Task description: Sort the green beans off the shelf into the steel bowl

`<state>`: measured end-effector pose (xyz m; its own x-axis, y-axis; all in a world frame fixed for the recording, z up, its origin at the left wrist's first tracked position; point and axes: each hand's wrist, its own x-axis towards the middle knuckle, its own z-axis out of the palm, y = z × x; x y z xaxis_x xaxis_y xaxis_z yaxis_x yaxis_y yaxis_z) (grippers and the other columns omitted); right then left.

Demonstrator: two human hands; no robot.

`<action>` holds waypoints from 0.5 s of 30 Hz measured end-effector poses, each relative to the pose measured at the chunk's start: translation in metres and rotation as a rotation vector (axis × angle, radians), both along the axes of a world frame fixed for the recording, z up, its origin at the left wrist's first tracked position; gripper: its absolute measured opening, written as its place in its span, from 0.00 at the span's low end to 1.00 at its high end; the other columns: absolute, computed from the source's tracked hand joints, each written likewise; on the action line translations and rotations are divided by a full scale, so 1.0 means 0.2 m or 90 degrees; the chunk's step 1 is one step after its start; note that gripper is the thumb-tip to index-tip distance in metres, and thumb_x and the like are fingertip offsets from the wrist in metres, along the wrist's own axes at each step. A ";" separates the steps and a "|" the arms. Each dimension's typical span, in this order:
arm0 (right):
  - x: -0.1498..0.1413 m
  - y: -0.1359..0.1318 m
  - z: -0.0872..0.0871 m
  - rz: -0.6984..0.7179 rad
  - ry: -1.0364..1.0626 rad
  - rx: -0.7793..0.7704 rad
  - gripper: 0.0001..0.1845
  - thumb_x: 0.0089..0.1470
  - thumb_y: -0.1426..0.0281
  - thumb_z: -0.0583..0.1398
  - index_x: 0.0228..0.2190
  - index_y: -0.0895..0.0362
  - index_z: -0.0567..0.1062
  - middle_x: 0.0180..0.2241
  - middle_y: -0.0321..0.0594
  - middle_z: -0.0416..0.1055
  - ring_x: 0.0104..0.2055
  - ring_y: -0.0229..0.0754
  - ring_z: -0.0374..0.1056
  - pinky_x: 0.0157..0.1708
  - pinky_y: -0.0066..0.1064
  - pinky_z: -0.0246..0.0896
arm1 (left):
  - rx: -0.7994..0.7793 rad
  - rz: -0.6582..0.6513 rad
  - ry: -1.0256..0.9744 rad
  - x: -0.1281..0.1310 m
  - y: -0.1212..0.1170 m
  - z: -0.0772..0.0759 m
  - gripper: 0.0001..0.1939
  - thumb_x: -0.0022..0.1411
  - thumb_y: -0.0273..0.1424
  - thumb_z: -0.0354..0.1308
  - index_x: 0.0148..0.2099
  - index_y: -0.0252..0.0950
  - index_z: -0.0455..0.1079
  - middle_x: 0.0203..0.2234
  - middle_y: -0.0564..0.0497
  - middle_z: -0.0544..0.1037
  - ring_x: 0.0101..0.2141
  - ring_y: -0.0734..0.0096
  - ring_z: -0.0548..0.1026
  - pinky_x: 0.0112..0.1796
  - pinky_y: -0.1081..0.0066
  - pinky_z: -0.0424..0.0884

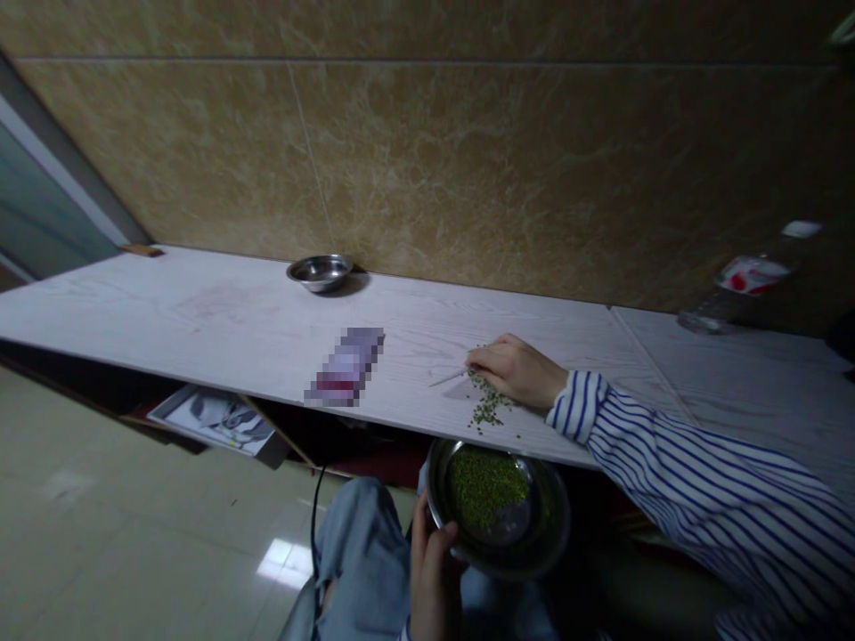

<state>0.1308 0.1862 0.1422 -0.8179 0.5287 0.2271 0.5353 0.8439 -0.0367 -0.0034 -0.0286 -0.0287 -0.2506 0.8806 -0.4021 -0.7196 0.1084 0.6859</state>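
Observation:
My left hand (434, 570) grips the rim of a metal bowl (565, 525), held over my lap just below the table's front edge. Inside the bowl lie many small green beans (484, 485). On the table, my right hand (511, 367) is closed round a thin pale stick (449, 377), whose pointed end sticks out to the left. Beside and under that hand, loose green beans (487, 408) are scattered near the table edge. The fingers of my right hand are partly hidden from this angle.
A small metal bowl (321, 274) stands by the wall on the white table (233, 303). A blurred-out flat object (348, 365) lies left of the beans. At the right stands a plastic bottle (752, 276). Under the table is an open drawer (217, 418).

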 end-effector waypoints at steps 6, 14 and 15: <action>-0.12 0.07 -0.04 -0.002 -0.077 -0.006 0.10 0.65 0.77 0.54 0.42 0.59 0.75 0.34 0.44 0.80 0.35 0.42 0.72 0.45 0.37 0.57 | -0.052 0.004 -0.053 -0.01 0.01 0.04 0.33 0.47 0.38 0.67 0.58 0.44 0.71 0.55 0.43 0.75 0.52 0.44 0.72 0.42 0.60 0.74; -0.02 -0.06 -0.05 0.077 -0.056 0.011 0.09 0.65 0.77 0.54 0.41 0.58 0.75 0.34 0.43 0.79 0.35 0.42 0.70 0.47 0.39 0.56 | -0.036 0.006 -0.039 0.00 0.00 0.06 0.29 0.51 0.37 0.65 0.57 0.43 0.71 0.49 0.43 0.77 0.53 0.46 0.73 0.41 0.62 0.74; -0.01 -0.08 -0.05 0.085 -0.053 0.009 0.10 0.64 0.78 0.54 0.41 0.58 0.75 0.35 0.43 0.80 0.35 0.42 0.71 0.47 0.39 0.56 | -0.038 0.010 -0.045 0.00 0.00 0.06 0.29 0.51 0.36 0.65 0.57 0.43 0.71 0.50 0.43 0.77 0.53 0.46 0.72 0.42 0.62 0.74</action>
